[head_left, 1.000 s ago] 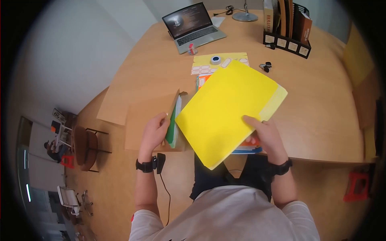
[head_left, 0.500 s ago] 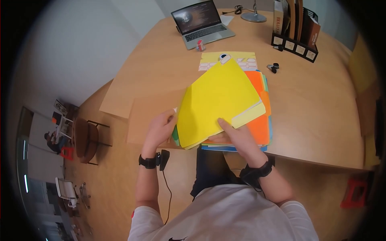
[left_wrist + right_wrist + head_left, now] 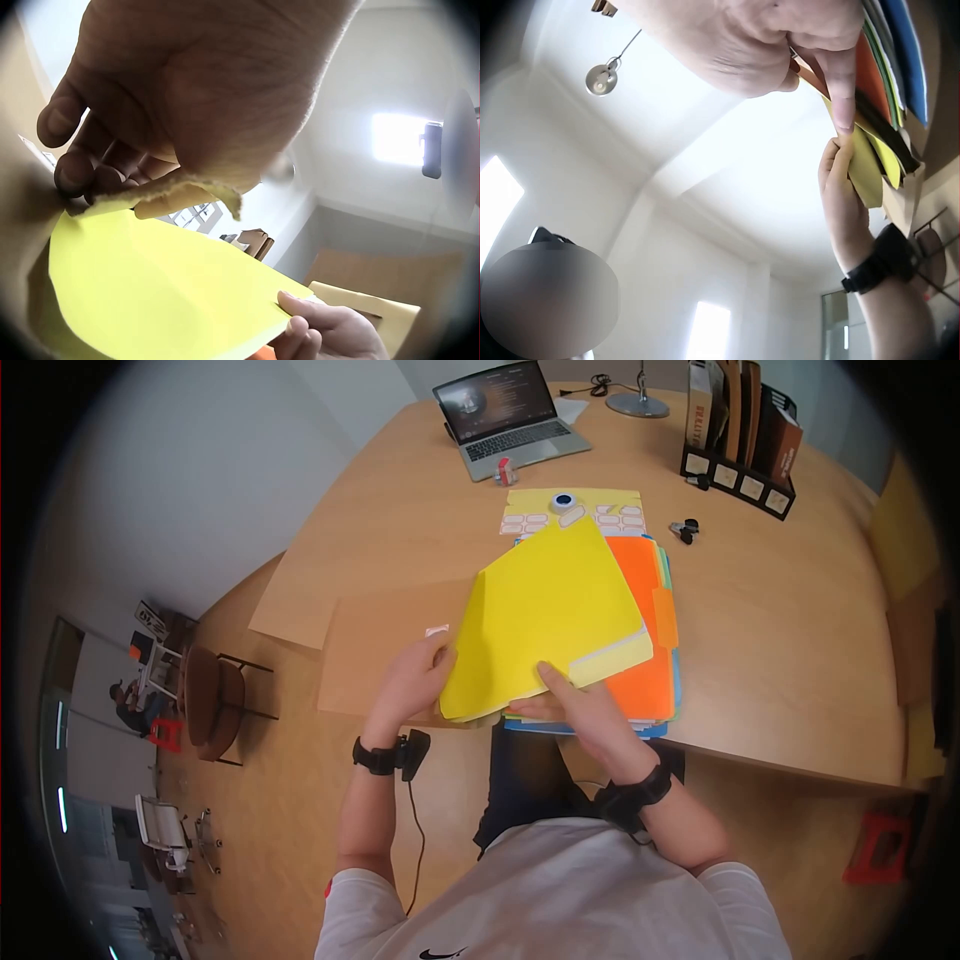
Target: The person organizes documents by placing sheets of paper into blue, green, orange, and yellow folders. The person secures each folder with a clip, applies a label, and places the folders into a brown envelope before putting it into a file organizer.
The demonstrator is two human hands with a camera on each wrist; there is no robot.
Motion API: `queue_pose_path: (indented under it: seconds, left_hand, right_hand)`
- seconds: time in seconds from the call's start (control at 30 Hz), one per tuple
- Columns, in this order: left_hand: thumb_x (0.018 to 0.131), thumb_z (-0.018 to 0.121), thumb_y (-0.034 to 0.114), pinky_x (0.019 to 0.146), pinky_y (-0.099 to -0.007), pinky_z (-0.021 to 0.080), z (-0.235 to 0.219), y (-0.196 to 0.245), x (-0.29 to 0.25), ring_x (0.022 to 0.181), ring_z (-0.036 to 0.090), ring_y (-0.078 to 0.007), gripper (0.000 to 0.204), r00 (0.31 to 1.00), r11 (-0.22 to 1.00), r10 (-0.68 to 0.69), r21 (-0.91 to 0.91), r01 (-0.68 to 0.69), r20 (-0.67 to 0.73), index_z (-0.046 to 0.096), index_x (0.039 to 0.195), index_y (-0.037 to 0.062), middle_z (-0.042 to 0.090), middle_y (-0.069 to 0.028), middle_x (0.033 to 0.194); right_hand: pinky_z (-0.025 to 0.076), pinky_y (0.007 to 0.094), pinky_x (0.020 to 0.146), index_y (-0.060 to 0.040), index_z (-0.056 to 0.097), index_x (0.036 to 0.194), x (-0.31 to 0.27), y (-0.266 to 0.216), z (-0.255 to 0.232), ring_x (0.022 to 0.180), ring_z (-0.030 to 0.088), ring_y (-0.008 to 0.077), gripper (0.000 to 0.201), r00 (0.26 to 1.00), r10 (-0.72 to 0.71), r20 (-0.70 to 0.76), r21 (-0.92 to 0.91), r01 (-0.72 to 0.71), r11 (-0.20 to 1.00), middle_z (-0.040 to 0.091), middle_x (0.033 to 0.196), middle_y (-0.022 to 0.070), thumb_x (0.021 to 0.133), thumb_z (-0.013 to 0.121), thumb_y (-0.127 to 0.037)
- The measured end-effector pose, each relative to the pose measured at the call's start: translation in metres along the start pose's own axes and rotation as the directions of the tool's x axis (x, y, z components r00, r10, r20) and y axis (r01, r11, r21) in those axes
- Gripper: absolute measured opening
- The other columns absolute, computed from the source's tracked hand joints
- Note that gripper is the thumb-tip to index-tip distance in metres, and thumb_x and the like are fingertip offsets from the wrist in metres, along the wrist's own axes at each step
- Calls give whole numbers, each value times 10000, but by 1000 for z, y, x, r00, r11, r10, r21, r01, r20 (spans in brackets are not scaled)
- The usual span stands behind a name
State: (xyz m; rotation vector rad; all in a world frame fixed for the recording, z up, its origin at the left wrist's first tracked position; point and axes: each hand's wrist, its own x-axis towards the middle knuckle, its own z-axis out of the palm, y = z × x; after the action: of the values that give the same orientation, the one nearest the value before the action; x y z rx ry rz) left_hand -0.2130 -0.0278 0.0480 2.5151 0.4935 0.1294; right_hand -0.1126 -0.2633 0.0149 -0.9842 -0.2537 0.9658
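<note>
In the head view, my right hand (image 3: 585, 715) pinches a yellow file folder (image 3: 550, 610) near its lower right edge, thumb on top. The folder is tilted, and its left edge lies against the mouth of a brown kraft-paper envelope (image 3: 385, 625). At that mouth, my left hand (image 3: 412, 678) grips the paper with curled fingers. The left wrist view has the envelope's ragged edge (image 3: 180, 185) under the palm, with the yellow folder just below it. Beneath the yellow folder lies an orange folder (image 3: 640, 685) on a stack of coloured folders.
Beyond the stack lie a yellow sheet with label stickers (image 3: 522, 503) and a tape roll (image 3: 564, 502). To the right is a black binder clip (image 3: 685, 530). A laptop (image 3: 510, 425), a lamp base (image 3: 637, 405) and a black file holder (image 3: 740, 482) stand farther back.
My right hand has brought the yellow folder leftward and down to the envelope's mouth. The green folder seen inside the envelope is now hidden, and more of the orange folder shows.
</note>
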Motion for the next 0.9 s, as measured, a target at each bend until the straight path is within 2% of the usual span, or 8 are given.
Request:
queue_pose_path:
  seconds: [0.1,0.2,0.3,0.5,0.6,0.7,0.8,0.9]
  left_hand:
    - [974,545,218,700,-423,488,0,-1,0,788,630,-381,272,1000,1000,-26,13,26,15,629,1123,7,653,-208,835]
    - [980,556,231,711,-392,498,1,-14,1,783,650,-334,297,999,1000,-27,-18,26,-34,636,1162,10,667,-183,835]
    - [986,564,236,712,-366,503,-3,-15,1,771,663,-287,330,999,997,-38,-69,36,-33,633,1208,1,673,-164,830]
    - [993,558,226,663,-348,494,-6,-17,1,700,648,-263,346,999,997,-25,-77,22,-41,630,1236,-10,666,-159,806]
    - [989,563,228,642,-351,483,-8,-10,0,681,640,-260,293,998,991,-67,-116,66,-5,642,1151,-4,653,-156,784]
    - [983,562,218,634,-364,477,-4,-19,2,678,641,-259,253,998,992,-30,-127,24,-49,630,1070,-9,632,-151,757]
    - [979,554,201,634,-374,476,-7,-4,1,685,645,-262,234,1000,999,-11,-40,10,-21,617,1032,-17,607,-144,728]
    - [975,549,197,620,-381,474,0,-7,3,662,637,-272,220,998,999,42,15,-41,-52,614,1013,-10,596,-141,713]
  right_hand:
    - [645,277,776,64,458,1366,1,6,-2,901,761,233,382,999,-30,-23,-100,28,995,693,1147,205,1073,517,-175]
    - [642,252,719,71,467,1350,4,15,-6,871,764,211,373,995,-95,-21,-173,90,981,705,1101,195,1065,529,-162]
    - [649,289,773,69,430,1378,3,13,-6,926,757,270,376,997,-82,1,-249,80,965,648,1217,220,1067,507,-128]
    - [649,275,741,78,435,1365,3,15,-8,928,757,260,350,988,-151,26,-354,150,923,654,1178,216,1072,473,-110]
    - [650,276,740,78,435,1365,4,17,-10,931,756,258,347,985,-170,20,-398,163,903,651,1182,214,1073,464,-105]
    - [652,282,746,77,434,1367,4,17,-13,934,756,257,347,980,-194,41,-457,191,869,644,1200,212,1071,466,-102]
    - [641,267,685,91,474,1299,3,20,-4,808,766,215,301,964,-262,43,-307,262,915,707,1010,184,1069,478,-104]
    - [651,290,723,82,454,1326,3,12,3,840,767,241,331,987,-163,7,-133,162,978,700,1059,194,1067,497,-121]
